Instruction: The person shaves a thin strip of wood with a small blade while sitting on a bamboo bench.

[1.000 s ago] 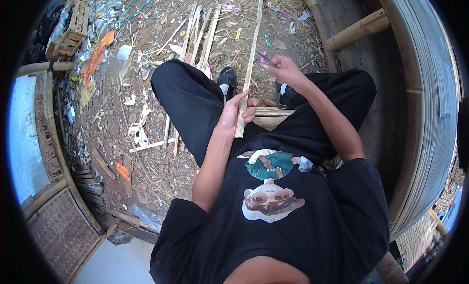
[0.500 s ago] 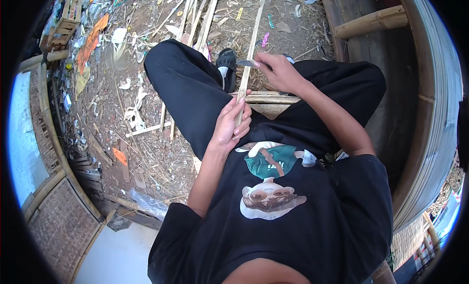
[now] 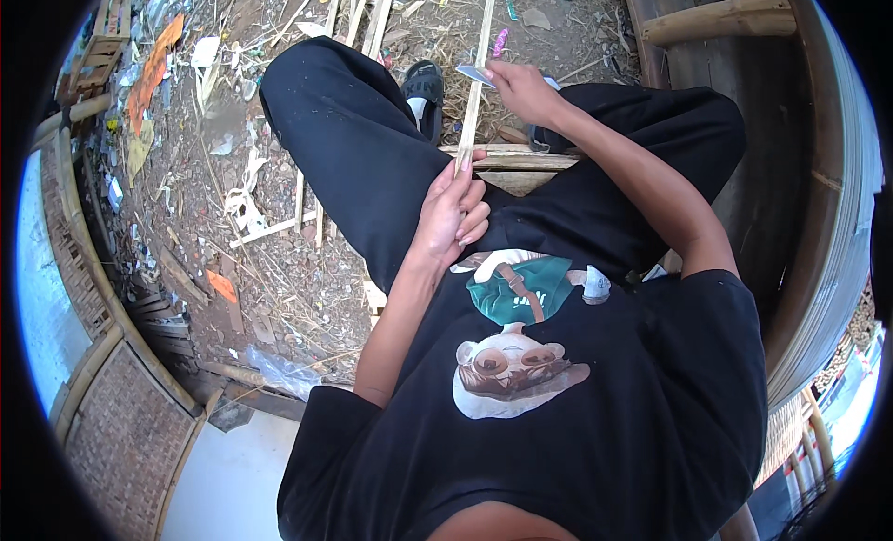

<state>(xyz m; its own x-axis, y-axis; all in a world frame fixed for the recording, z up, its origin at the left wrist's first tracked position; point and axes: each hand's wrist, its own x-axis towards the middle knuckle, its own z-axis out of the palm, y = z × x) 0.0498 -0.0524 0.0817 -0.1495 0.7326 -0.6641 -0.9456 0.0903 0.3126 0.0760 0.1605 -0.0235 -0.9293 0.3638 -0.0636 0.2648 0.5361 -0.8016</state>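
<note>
Between left trouser leg (image 3: 349,146) and right trouser leg (image 3: 688,132), passage is crossed by wooden strip (image 3: 472,122) and blade (image 3: 474,74). Free room is left beyond right hand (image 3: 526,93), over ground (image 3: 586,34) right of strip.

Black short-sleeved T-shirt (image 3: 651,401) (its cartoon print (image 3: 516,294) wears green), loose black trousers (image 3: 344,141), dark sandal (image 3: 426,80).

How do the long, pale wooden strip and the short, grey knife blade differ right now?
Size: the long, pale wooden strip runs out of the top of the picture; the short, grey knife blade shows whole.
Pose: the strip points away from the person; the blade lies crosswise over it, tip leftward.
Hold: the strip is in the grip of the left hand, the blade's knife in the right hand's.
Shared: both are narrow.
</note>
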